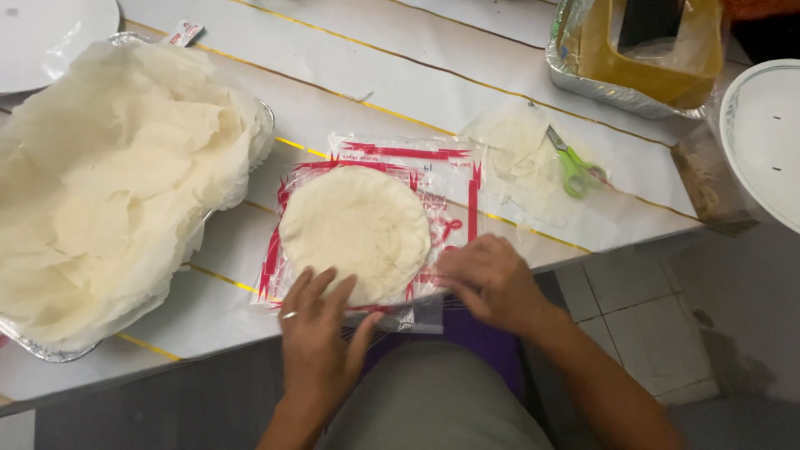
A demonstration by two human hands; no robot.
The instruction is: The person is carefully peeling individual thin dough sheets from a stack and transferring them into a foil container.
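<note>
At table centre, a round stack of pale flat wrappers (354, 231) sits in a clear plastic bag with red print (442, 179). Left hand (319, 325), at six o'clock, lies flat with fingers spread on it; right hand (492, 279), at four o'clock, pinches the bag's edge. Green-handled scissors (573, 167) lie at two o'clock, and a foil tray of loose white sheets (117, 183) at nine.

white table (400, 75), foil tray (50, 354), wrapper pack (433, 171), scissors (573, 167)
</note>
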